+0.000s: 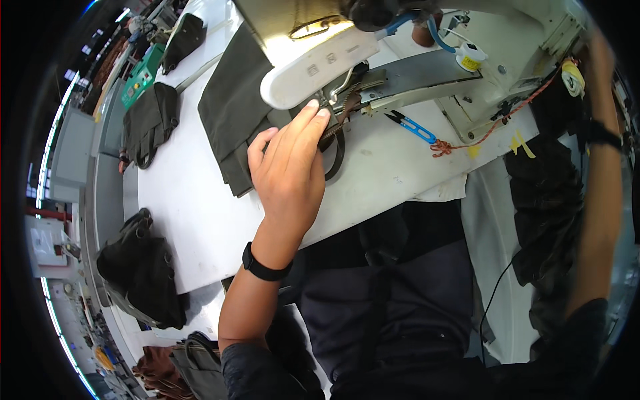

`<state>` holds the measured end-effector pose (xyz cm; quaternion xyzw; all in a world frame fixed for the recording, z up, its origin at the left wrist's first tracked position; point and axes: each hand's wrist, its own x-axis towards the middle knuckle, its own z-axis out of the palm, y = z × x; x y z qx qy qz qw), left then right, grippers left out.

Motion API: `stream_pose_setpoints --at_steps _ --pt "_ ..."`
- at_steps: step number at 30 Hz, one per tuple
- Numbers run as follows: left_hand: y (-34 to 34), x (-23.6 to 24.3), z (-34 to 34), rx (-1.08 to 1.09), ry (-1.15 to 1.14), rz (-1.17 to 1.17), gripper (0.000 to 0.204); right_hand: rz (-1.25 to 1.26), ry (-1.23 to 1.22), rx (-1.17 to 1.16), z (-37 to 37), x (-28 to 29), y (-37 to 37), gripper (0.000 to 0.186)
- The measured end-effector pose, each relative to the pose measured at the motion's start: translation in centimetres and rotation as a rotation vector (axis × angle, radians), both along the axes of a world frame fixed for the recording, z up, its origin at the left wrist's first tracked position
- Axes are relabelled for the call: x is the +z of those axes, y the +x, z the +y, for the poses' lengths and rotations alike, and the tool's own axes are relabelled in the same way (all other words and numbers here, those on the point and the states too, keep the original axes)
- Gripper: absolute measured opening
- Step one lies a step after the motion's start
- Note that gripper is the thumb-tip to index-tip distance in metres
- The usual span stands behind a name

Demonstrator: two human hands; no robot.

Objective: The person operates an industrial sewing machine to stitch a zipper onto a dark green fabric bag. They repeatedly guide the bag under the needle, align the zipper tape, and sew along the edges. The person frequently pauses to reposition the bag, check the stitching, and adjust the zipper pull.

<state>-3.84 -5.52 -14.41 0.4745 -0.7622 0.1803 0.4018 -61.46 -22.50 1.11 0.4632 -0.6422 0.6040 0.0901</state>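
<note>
My left hand [290,167] lies with its fingers stretched out on a dark olive fabric bag [230,110], its fingertips close to the needle area of a sewing machine [320,67]. A zipper [350,100] and a dark strap loop [339,157] of the bag show beside the fingers. My right arm [600,220] reaches up along the right side toward the machine's far right end. My right hand [600,57] is there, smeared and partly cut off by the rim, so its fingers cannot be made out.
Blue thread snips [415,127] lie on the white table [380,173], tied to a red cord [513,110]. More dark bags [150,123] sit at the table's left side, one slumped [137,267] over its edge. Dark fabric [547,207] hangs at right.
</note>
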Motion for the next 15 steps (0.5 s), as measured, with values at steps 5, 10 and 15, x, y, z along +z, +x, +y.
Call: stream_pose_setpoints --at_steps 5,10,15 --pt "-0.8 -0.5 -1.2 -0.001 -0.074 0.06 0.037 0.103 -0.541 0.318 13.1 -3.9 19.7 0.038" --pt "-0.4 -0.2 -1.2 -0.058 -0.049 0.096 0.034 0.255 -0.315 0.846 12.6 -11.9 33.7 0.008" --pt "-0.1 -0.4 -1.6 -0.076 -0.043 0.114 0.033 0.047 -0.21 0.757 9.7 -13.2 39.8 0.016"
